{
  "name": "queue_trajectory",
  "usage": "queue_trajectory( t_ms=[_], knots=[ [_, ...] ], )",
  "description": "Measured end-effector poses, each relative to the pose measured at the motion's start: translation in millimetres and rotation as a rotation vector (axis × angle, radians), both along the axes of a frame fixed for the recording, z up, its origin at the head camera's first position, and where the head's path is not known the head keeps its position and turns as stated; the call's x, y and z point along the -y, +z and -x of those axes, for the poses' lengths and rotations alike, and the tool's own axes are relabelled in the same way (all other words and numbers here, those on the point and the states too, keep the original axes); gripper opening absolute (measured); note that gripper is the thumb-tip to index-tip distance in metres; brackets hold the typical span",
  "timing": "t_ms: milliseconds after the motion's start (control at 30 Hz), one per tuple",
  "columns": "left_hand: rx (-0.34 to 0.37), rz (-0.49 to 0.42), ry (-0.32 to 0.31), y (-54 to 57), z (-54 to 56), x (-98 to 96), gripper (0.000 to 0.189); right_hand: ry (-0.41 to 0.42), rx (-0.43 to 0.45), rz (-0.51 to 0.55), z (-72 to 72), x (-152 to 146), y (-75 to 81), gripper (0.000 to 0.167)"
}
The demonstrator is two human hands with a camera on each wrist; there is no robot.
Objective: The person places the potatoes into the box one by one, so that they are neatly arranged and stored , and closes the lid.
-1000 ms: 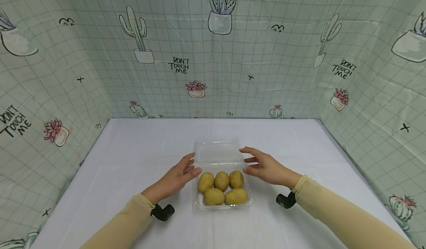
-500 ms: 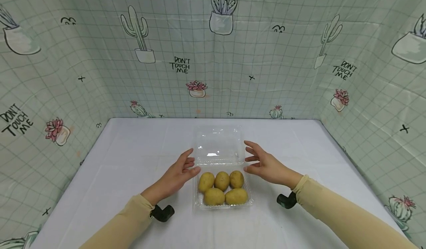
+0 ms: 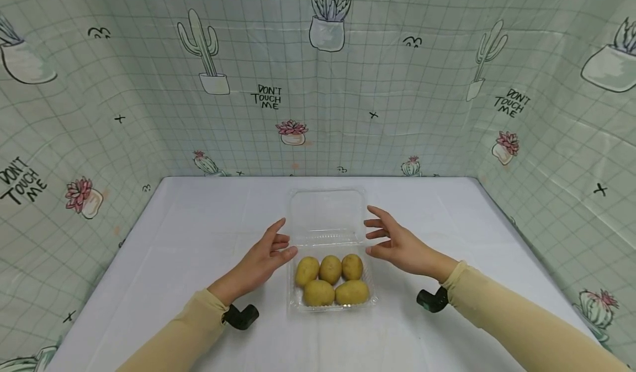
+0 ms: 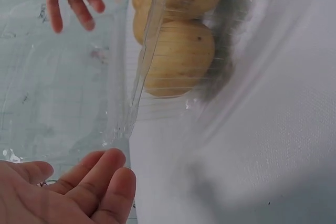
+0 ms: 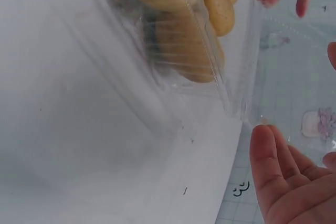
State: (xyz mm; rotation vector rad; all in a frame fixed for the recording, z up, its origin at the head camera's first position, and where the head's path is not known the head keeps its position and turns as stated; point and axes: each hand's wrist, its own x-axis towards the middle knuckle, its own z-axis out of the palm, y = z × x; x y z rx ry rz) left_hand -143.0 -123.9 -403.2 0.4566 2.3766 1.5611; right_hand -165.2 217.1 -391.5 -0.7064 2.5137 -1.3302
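Observation:
A clear plastic clamshell box (image 3: 374,300) stands on the white table with its lid (image 3: 327,209) swung back on the far side. Several yellow potatoes (image 3: 330,270) lie in the base in two rows. My left hand (image 3: 260,259) hovers at the left side of the lid, fingers loosely extended, thumb close to the hinge. Opposite it, my right hand (image 3: 399,248) is spread beside the lid's right edge, holding nothing. Both wrist views show fingertips (image 4: 118,158) close to the box's hinge corners; whether they touch the plastic I cannot tell.
White cloth covers the table (image 3: 199,212). A grid-patterned curtain (image 3: 318,96) with cactus drawings encloses the back and both sides. A black camera (image 3: 240,317) sits on the left wrist, and another black camera (image 3: 432,300) on the right.
The lid has swung farther back and looks taller in the head view. Both hands have shifted slightly outward and away from its edges. The potatoes have stayed in place.

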Motion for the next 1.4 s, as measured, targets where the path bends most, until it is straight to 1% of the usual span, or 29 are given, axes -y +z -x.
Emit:
queue_trajectory(
  t_ms=[133,233,367,433,533,667,767,900,1000,1133,1233,1400],
  knots=[
    [-0.03,0.031,0.012,0.5,1.0,0.3,0.08,0.011,0.007,0.018,-4.2,0.5,3.6,0.084],
    [-0.06,0.043,0.032,1.8,1.8,0.3,0.074,0.019,0.003,0.046,-7.8,0.7,6.8,0.083],
    [-0.103,0.033,0.063,6.3,1.8,0.5,0.065,0.031,-0.003,0.083,-10.8,0.8,9.5,0.084],
    [-0.12,0.027,0.067,8.8,1.4,0.8,0.061,0.037,-0.006,0.092,-11.8,0.6,10.4,0.085],
    [-0.116,0.008,0.068,10.8,1.6,1.2,0.059,0.041,-0.01,0.095,-12.6,0.0,12.4,0.085],
    [-0.096,-0.006,0.071,11.9,1.3,0.1,0.057,0.033,0.001,0.087,-13.3,-0.6,17.5,0.078],
    [-0.111,0.014,0.077,13.1,-0.3,-0.7,0.053,0.023,0.034,0.105,-13.2,-0.6,21.5,0.07],
    [-0.139,0.049,0.093,14.5,-1.8,-1.9,0.05,0.011,0.074,0.169,-12.3,-0.4,25.8,0.055],
    [-0.136,0.055,0.105,15.7,-2.4,-3.1,0.048,-0.01,0.102,0.192,-11.1,-0.2,29.1,0.048],
    [-0.131,0.053,0.125,18.1,-3.6,-4.2,0.045,-0.051,0.155,0.193,-9.7,0.6,33.1,0.05],
    [-0.134,0.061,0.145,19.4,-4.4,-5.4,0.045,-0.074,0.178,0.191,-9.6,1.8,34.8,0.051],
    [-0.114,0.092,0.171,22.3,-7.2,-7.9,0.052,-0.098,0.172,0.168,-11.7,3.8,35.9,0.051]
  ],
)
